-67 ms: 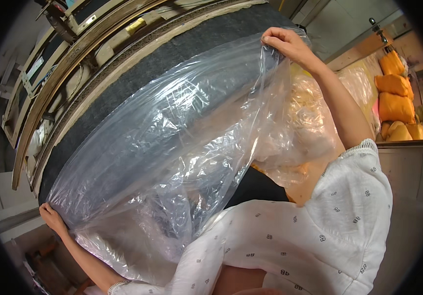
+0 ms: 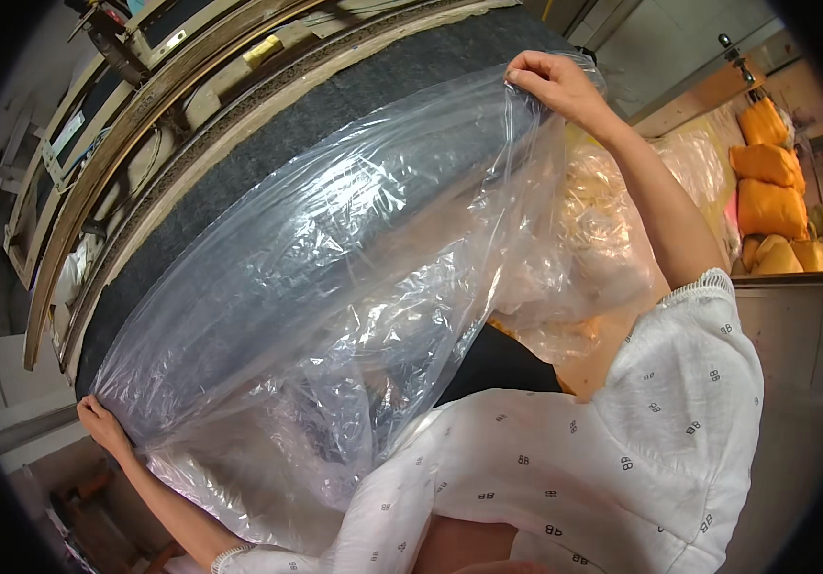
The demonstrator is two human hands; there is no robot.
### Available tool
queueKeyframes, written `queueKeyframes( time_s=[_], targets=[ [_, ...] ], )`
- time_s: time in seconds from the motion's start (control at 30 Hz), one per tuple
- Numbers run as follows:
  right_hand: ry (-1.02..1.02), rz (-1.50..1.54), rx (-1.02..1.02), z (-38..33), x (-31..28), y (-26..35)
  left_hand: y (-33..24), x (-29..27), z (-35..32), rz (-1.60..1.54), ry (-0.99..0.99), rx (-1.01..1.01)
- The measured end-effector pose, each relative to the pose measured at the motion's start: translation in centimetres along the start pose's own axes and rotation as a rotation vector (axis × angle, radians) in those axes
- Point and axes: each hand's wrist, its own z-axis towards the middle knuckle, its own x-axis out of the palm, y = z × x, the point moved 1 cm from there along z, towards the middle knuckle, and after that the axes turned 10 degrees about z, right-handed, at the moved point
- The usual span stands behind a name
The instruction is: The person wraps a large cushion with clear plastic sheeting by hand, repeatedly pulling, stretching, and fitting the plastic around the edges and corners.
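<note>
A large sheet of clear plastic film (image 2: 335,210) is stretched between my two hands, partly over a dark work surface (image 2: 278,134) and partly hanging in folds toward my body. My left hand (image 2: 103,423) grips the film's edge at the lower left, by the near corner of the dark surface. Up at the far right, my right hand (image 2: 553,78) pinches another part of the edge, its thumb and fingers pressed together. Creases run down from that pinch. I cannot tell whether the film is a single sheet or a bag.
Beyond the dark surface runs a long machine with a curved-looking rail (image 2: 124,143) and frames. More crumpled clear plastic (image 2: 612,210) lies at the right, beside my right arm. Several orange bundles (image 2: 770,209) are stacked on a shelf at the far right.
My right hand has shifted very slightly to the left with the film's edge in it. My left hand stays in place.
</note>
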Motion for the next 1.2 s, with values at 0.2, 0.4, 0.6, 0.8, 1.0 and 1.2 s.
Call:
queueKeyframes(
  time_s=[0.2, 0.4, 0.6, 0.8, 1.0, 1.2],
  targets=[
    [-0.202, -0.234, -0.069, 0.3, 1.6, 0.2, 3.9, -0.2, -0.8, -0.268, -0.007, -0.067],
    [-0.216, -0.233, -0.089, 0.2, 2.5, 0.9, 10.4, -5.0, -4.1, -0.557, -0.049, -0.333],
    [-0.198, -0.165, -0.317, 1.4, 3.7, -0.8, 12.6, -8.2, -10.6, -0.697, -0.018, -0.472],
    [-0.257, 0.509, -0.352, 7.9, 0.0, 0.8, 8.9, -7.2, -6.4, -1.273, -0.098, -0.586],
    [-0.649, 0.207, -0.405, 11.5, -0.7, 2.1, -0.6, -3.6, 2.7, -0.445, -0.238, -0.578],
    [-0.545, 0.277, -0.259, 13.6, 4.8, -3.8, 1.9, 5.4, 4.8, -0.507, -0.291, -0.498]
  ],
)
